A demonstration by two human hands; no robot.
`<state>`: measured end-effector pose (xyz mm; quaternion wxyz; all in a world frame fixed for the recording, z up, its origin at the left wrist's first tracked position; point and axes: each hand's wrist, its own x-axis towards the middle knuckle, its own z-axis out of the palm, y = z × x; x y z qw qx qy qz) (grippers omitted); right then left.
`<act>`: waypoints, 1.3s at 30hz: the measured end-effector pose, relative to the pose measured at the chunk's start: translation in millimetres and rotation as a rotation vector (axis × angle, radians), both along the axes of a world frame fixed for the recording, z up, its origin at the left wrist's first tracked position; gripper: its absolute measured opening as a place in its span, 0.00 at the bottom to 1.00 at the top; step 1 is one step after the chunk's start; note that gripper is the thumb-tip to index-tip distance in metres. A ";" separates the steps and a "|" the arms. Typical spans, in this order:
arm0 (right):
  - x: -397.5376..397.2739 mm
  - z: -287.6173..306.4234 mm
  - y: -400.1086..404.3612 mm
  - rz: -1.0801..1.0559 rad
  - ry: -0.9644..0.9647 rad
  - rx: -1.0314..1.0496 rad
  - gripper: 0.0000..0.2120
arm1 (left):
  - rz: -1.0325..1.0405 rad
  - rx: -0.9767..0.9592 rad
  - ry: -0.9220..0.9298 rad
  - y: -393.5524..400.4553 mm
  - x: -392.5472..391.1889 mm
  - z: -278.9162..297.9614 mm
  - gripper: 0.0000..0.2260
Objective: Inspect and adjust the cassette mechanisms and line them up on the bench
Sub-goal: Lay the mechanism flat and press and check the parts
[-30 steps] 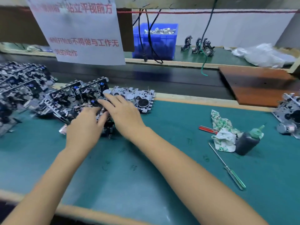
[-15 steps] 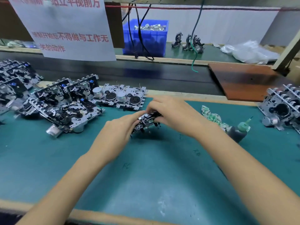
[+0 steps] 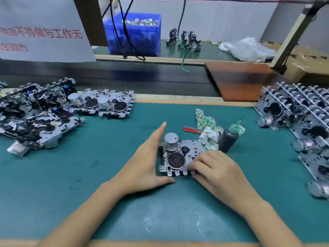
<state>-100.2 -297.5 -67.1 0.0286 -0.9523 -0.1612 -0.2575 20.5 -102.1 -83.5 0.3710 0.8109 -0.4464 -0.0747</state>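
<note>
A mechanism lies flat mid-mat, bottle and rag just behind it. The left hand, fingers straight, braces its left edge; the right hand curls fingertips on its near-right corner. Open mat lies nearer.

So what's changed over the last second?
Both hands left the left-hand pile with one silver cassette mechanism, now flat on the green mat: left hand braces its edge, right hand rests fingers on it. Dark glue bottle, patterned rag unchanged.
</note>
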 end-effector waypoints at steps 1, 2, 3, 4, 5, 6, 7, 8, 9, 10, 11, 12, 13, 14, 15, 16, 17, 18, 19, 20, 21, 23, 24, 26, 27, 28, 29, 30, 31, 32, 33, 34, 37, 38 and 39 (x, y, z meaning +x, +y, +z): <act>0.1 -0.8 -1.0 0.007 0.021 0.014 0.06 | 0.001 -0.010 0.137 -1.1 -0.2 -4.7 0.56; 0.2 -1.6 -1.8 0.013 0.038 0.037 0.08 | 0.013 -0.018 0.216 -1.4 0.1 -8.5 0.57; 0.1 -2.1 -2.2 0.013 0.047 0.063 0.09 | 0.030 -0.023 0.248 -1.8 0.9 -10.5 0.55; -0.3 -2.9 -2.4 0.016 0.046 0.089 0.09 | 0.043 -0.029 0.248 -2.2 1.9 -10.9 0.53; -0.9 -3.3 -2.0 0.018 0.042 0.111 0.09 | 0.048 -0.040 0.235 -2.5 2.7 -10.5 0.49; -1.6 -4.0 -1.7 0.022 0.029 0.133 0.08 | 0.044 -0.051 0.223 -2.8 3.1 -9.6 0.45; -2.3 -4.7 -1.4 0.026 0.008 0.159 0.08 | 0.033 -0.055 0.220 -2.8 2.7 -8.5 0.43; -3.0 -5.5 -0.7 0.028 -0.019 0.195 0.08 | 0.021 -0.053 0.219 -2.4 2.0 -7.6 0.42; -3.8 -6.2 0.1 0.027 -0.051 0.244 0.08 | 0.013 -0.049 0.216 -2.3 1.1 -6.6 0.42; -4.4 -7.0 0.7 0.022 -0.091 0.302 0.08 | 0.012 -0.047 0.211 -2.3 0.4 -5.7 0.42; -4.6 -7.4 1.0 0.009 -0.130 0.361 0.08 | 0.020 -0.048 0.207 -2.4 0.3 -4.7 0.41; -4.7 -7.8 0.6 -0.008 -0.161 0.412 0.09 | 0.031 -0.052 0.206 -2.4 0.6 -4.3 0.42; -4.3 -7.8 0.1 -0.028 -0.178 0.455 0.09 | 0.040 -0.056 0.208 -2.0 1.0 -3.8 0.42; -3.9 -8.0 -0.8 -0.051 -0.182 0.494 0.08 | 0.040 -0.055 0.208 -1.5 1.6 -3.6 0.42; -3.4 -8.3 -1.9 -0.076 -0.178 0.535 0.08 | 0.032 -0.048 0.206 -0.8 1.7 -3.1 0.42; -3.2 -8.8 -3.1 -0.105 -0.172 0.582 0.08 | 0.022 -0.036 0.205 -0.4 1.5 -2.4 0.44; -3.2 -9.4 -4.6 -0.136 -0.166 0.630 0.08 | 0.012 -0.021 0.202 -0.6 0.7 -1.6 0.46; -3.0 -10.2 -5.9 -0.167 -0.158 0.679 0.09 | 0.011 0.001 0.190 -1.7 -0.7 -0.9 0.47; -2.8 -11.1 -6.9 -0.197 -0.148 0.723 0.09 | 0.024 0.019 0.162 -3.9 -2.9 -0.2 0.46; -2.4 -12.0 -7.3 -0.222 -0.139 0.756 0.08 | 0.049 0.027 0.124 -6.2 -5.6 0.1 0.44; -2.0 -12.8 -7.3 -0.242 -0.132 0.774 0.07 | 0.081 0.027 0.083 -8.4 -8.3 0.2 0.41; -1.5 -14.1 -7.1 -0.264 -0.129 0.773 0.04 | 0.130 0.029 0.016 -11.1 -11.9 1.4 0.38; -1.4 -14.4 -6.8 -0.268 -0.129 0.764 0.03 | 0.139 0.034 0.000 -11.5 -12.4 1.6 0.38; -1.4 -14.6 -6.5 -0.272 -0.124 0.757 0.03 | 0.132 0.041 0.006 -10.5 -11.6 1.3 0.39; -1.7 -14.6 -6.9 -0.277 -0.118 0.761 0.03 | 0.119 0.046 0.017 -10.2 -10.9 1.2 0.41; -1.5 -14.6 -7.1 -0.284 -0.107 0.768 0.04 | 0.108 0.051 0.027 -9.5 -10.0 1.1 0.43; -1.4 -14.7 -7.1 -0.293 -0.089 0.777 0.03 | 0.104 0.052 0.036 -9.0 -9.2 0.9 0.44; -1.6 -14.9 -7.6 -0.302 -0.065 0.789 0.03 | 0.106 0.045 0.049 -8.8 -8.8 1.0 0.43; -1.6 -15.2 -7.9 -0.308 -0.041 0.803 0.03 | 0.108 0.034 0.063 -8.4 -8.6 1.2 0.42; -1.8 -15.4 -8.1 -0.310 -0.023 0.815 0.03 | 0.102 0.027 0.075 -7.5 -8.1 1.3 0.41; -2.0 -15.3 -8.1 -0.311 -0.013 0.825 0.04 | 0.083 0.028 0.083 -6.3 -7.8 1.1 0.41; -2.5 -14.4 -7.8 -0.312 -0.010 0.832 0.04 | 0.055 0.034 0.089 -4.7 -7.5 0.8 0.41; -3.2 -10.4 -6.5 -0.307 -0.034 0.850 0.05 | -0.008 0.045 0.114 -0.4 -7.1 0.3 0.42; -3.3 -9.2 -6.6 -0.306 -0.046 0.856 0.05 | -0.018 0.046 0.128 0.9 -6.7 0.1 0.42; -3.5 -8.4 -6.9 -0.307 -0.059 0.863 0.05 | -0.028 0.048 0.140 2.1 -6.4 0.1 0.43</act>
